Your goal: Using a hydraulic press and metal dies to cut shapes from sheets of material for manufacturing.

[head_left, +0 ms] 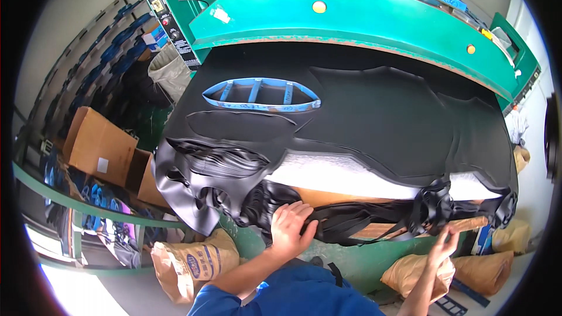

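Observation:
My left hand [291, 229] rests palm down on the bunched black strips [266, 199] at the table's near edge, fingers spread and thumb apart. Farther right, my right hand [443, 248] is at the end of a wooden board [468, 224], its fingers curled together; what they grip, if anything, is hidden. Black sheet material [374, 105] covers the table, with cut-out gaps showing a white layer [339, 169] beneath. On the sheet lies a blue boat-shaped cutting die [255, 105] with crossbars. Just nearer is a matching cut outline [240, 126].
A green press beam [351, 23] spans the far side, with a control panel [170, 26] at its left. Cardboard boxes [102, 143] and a green rail [52, 190] stand left. Paper sacks [193, 260] are on the floor, others [418, 275] at right.

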Demonstrator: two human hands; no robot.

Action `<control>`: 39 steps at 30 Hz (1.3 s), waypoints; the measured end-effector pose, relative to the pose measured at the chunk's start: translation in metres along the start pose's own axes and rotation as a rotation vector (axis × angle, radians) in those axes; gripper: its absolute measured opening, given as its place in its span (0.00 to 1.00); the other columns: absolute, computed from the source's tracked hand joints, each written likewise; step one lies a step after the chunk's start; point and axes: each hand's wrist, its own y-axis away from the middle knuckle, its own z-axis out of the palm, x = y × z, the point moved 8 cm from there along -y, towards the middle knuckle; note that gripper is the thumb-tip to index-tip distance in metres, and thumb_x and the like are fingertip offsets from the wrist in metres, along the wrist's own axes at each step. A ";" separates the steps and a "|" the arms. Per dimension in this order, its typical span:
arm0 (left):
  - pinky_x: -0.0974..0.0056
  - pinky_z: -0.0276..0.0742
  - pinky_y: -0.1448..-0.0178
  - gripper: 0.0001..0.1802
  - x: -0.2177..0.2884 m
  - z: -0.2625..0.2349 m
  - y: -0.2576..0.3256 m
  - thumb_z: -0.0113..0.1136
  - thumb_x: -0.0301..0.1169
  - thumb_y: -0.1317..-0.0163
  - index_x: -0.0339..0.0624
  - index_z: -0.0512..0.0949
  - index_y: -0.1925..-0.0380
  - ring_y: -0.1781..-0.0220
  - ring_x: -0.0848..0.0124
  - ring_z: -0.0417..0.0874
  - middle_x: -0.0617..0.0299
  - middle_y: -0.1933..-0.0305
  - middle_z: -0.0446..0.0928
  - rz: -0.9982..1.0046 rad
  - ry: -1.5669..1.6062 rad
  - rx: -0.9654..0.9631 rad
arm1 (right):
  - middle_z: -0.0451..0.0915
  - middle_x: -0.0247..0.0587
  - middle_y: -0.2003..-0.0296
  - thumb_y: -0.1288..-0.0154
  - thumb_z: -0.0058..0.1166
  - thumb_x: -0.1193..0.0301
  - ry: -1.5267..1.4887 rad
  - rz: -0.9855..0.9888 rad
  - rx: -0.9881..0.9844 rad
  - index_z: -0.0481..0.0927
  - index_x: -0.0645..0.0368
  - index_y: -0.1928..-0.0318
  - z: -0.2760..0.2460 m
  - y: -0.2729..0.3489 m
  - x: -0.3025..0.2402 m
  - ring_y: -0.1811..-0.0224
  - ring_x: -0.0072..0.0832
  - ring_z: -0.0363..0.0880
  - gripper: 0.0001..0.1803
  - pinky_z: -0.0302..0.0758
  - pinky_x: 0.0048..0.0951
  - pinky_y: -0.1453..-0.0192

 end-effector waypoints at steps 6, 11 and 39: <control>0.62 0.77 0.52 0.12 0.005 0.022 -0.001 0.62 0.26 0.55 0.41 0.83 0.66 0.60 0.63 0.84 0.60 0.62 0.83 0.036 -0.146 0.115 | 0.74 0.41 0.67 0.27 0.50 0.73 0.077 -0.343 0.123 0.75 0.63 0.63 0.030 0.002 -0.007 0.61 0.32 0.72 0.06 0.71 0.39 0.50; 0.62 0.77 0.57 0.13 0.007 0.028 -0.004 0.55 0.29 0.56 0.40 0.82 0.69 0.67 0.64 0.83 0.60 0.67 0.83 0.012 -0.191 0.122 | 0.74 0.47 0.67 0.29 0.44 0.73 0.134 -0.394 0.116 0.75 0.66 0.64 0.023 0.008 -0.017 0.60 0.39 0.73 0.09 0.71 0.43 0.48; 0.55 0.72 0.53 0.06 -0.051 0.019 -0.001 0.64 0.32 0.47 0.42 0.79 0.76 0.66 0.58 0.80 0.58 0.74 0.79 0.160 -0.003 0.260 | 0.80 0.46 0.69 0.35 0.52 0.75 0.185 -0.293 -0.066 0.79 0.61 0.66 0.057 0.028 -0.065 0.63 0.46 0.76 0.04 0.71 0.45 0.53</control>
